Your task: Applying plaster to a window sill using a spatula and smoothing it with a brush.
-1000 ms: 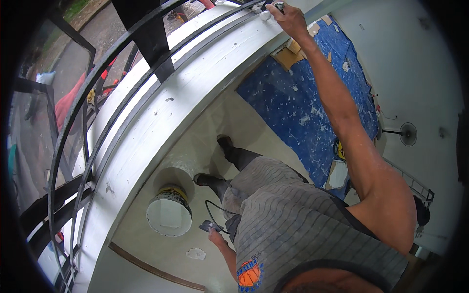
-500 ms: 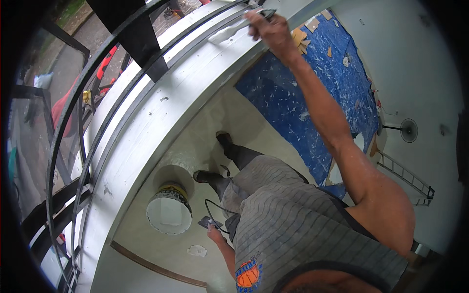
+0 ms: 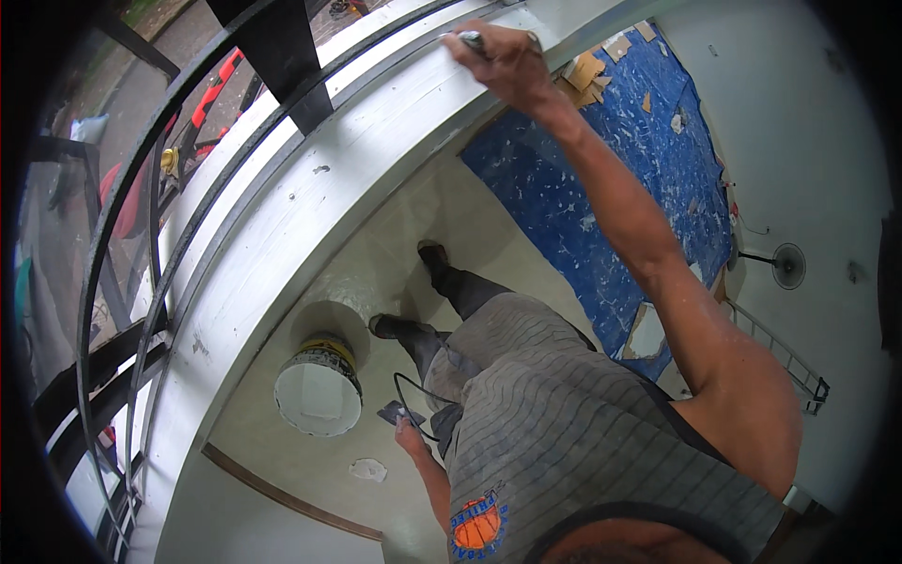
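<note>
My right hand (image 3: 503,64) is stretched out over the white ledge (image 3: 348,155) below the window bars, its fingers closed on a putty knife (image 3: 473,40). Only a small part of that tool shows; the rest is behind my fingers. Low by my hip, my left hand (image 3: 410,436) grips a flat dark-grey scraper blade (image 3: 398,414), held away from the ledge. A bucket (image 3: 318,399) with white paste-like stuff in it stands on the floor left of my legs.
Curved black window bars (image 3: 193,85) run along the ledge's outer side. A paint-spattered blue sheet (image 3: 601,226) covers floor at the right, with cardboard pieces (image 3: 584,73) on it. Beyond are a ladder (image 3: 775,352) and a fan (image 3: 787,266). A white patch (image 3: 368,470) lies near the bucket.
My right hand has moved slightly left and down along the ledge with the putty knife. The white smear seen there before no longer shows. My left hand has stayed low.
</note>
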### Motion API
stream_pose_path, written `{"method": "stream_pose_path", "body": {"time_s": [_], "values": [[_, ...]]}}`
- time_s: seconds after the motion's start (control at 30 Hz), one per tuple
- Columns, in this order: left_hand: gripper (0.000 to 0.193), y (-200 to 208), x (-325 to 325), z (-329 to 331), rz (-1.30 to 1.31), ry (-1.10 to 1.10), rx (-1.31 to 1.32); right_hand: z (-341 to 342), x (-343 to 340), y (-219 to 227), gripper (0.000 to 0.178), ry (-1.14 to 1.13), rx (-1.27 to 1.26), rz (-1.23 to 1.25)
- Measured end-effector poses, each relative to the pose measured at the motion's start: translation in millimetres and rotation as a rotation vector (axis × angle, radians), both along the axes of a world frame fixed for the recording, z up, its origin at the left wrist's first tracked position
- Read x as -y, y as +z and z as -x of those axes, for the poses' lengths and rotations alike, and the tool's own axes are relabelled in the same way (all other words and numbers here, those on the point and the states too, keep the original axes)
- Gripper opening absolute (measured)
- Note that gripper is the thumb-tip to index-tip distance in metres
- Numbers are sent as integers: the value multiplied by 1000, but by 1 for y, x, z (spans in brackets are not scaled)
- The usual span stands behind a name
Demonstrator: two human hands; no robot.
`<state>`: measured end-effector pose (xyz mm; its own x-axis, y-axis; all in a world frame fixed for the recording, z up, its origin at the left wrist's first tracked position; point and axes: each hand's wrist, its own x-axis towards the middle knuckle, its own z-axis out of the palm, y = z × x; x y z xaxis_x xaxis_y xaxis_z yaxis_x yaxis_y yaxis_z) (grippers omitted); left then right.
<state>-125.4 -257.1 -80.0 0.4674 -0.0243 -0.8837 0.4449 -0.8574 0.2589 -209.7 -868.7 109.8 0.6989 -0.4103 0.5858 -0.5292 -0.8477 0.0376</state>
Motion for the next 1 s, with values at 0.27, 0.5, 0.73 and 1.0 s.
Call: {"method": "stream_pose_path", "body": {"time_s": [0.27, 0.5, 0.73, 1.0], "values": [[43, -2, -10, 3, -1, 145, 16, 6, 3, 28, 31, -294, 466, -831], [42, -14, -20, 11, 3, 82, -16, -13, -30, 35, 32, -260, 338, -787], [43, -26, -18, 4, -25, 239, -43, -24, -21, 17, 31, -126, 645, -1114], [42, -9, -16, 19, -23, 137, -27, 47, 43, 13, 28, -526, 227, -456]]}}
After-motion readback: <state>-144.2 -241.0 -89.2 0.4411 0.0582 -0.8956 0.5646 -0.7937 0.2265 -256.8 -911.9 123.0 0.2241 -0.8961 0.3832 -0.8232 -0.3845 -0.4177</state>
